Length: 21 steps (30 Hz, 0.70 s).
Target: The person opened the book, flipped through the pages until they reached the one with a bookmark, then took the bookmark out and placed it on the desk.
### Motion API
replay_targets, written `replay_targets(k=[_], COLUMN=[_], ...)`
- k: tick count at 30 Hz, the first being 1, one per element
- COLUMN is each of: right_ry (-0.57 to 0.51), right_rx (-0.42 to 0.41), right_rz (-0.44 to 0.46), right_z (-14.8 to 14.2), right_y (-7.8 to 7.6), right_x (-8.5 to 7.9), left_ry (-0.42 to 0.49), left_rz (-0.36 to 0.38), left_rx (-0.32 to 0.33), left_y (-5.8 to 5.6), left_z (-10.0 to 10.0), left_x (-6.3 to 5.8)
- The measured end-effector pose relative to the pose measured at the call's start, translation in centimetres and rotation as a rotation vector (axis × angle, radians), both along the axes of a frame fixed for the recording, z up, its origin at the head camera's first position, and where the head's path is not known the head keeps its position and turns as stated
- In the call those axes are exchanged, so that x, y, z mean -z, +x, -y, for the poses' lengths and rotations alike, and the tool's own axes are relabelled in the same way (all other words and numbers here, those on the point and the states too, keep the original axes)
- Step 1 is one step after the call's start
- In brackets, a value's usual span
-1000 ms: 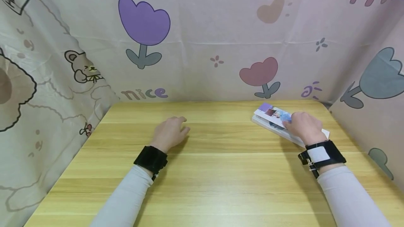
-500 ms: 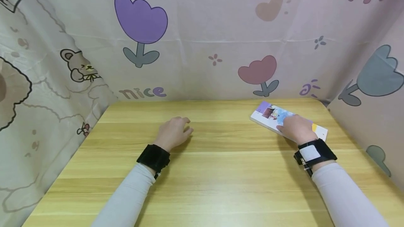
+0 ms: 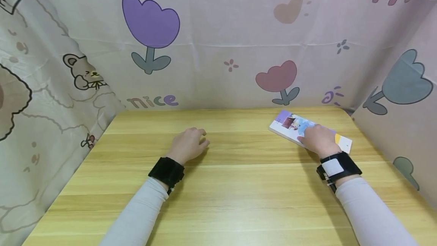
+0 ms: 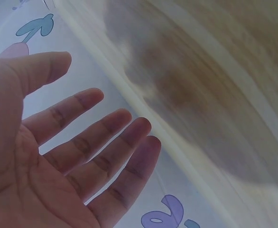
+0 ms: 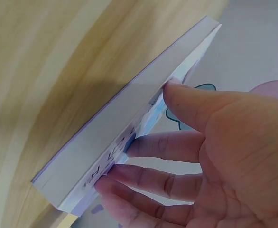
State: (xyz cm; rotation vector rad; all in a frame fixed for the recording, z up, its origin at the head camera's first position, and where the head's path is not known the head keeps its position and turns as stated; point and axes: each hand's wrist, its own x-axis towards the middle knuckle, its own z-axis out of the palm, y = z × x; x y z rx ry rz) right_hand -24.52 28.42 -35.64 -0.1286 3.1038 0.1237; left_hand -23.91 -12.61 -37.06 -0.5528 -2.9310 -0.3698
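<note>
A thick paperback book with a white, purple and blue picture cover lies at a slant on the wooden table, on the right. On its cover rests my right hand, fingertips spread over the print. In the right wrist view the thumb lies at the cover's edge, and the page block shows below it. My left hand hovers low over the table's left half, holding nothing. Its fingers are relaxed and nearly straight in the left wrist view.
A printed cloth with flowers and lettering hangs behind the table's back edge and along both sides. Each wrist wears a black strap. The book lies near the table's right back corner.
The book's cover, partly raised a second ago, has come down flat with my right hand on it. My left hand has hardly moved.
</note>
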Motion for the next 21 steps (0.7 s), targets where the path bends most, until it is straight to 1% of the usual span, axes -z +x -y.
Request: replay_targets(k=[7,10,14,17,21], right_ry=[-0.004,-0.005,-0.001,0.006,0.001], right_rx=[-0.007,-0.038,-0.101,-0.132,-0.151], right_rz=[-0.027,-0.053,-0.081,-0.084,-0.074], right_z=[0.0,0.0,0.6,1.3,2.1], right_y=[0.1,0.3,0.5,0.6,0.7], right_x=[0.5,0.6,0.6,0.7,0.8], left_ry=[-0.010,-0.023,-0.034,-0.036,-0.044], left_rz=[0.012,0.011,0.009,0.008,0.002], left_rx=[0.005,0.010,0.014,0.020,0.026], left_y=[-0.1,-0.2,-0.1,-0.1,0.0], left_z=[-0.1,0.0,0.0,-0.1,-0.2], left_x=[0.2,0.4,0.5,0.5,0.5])
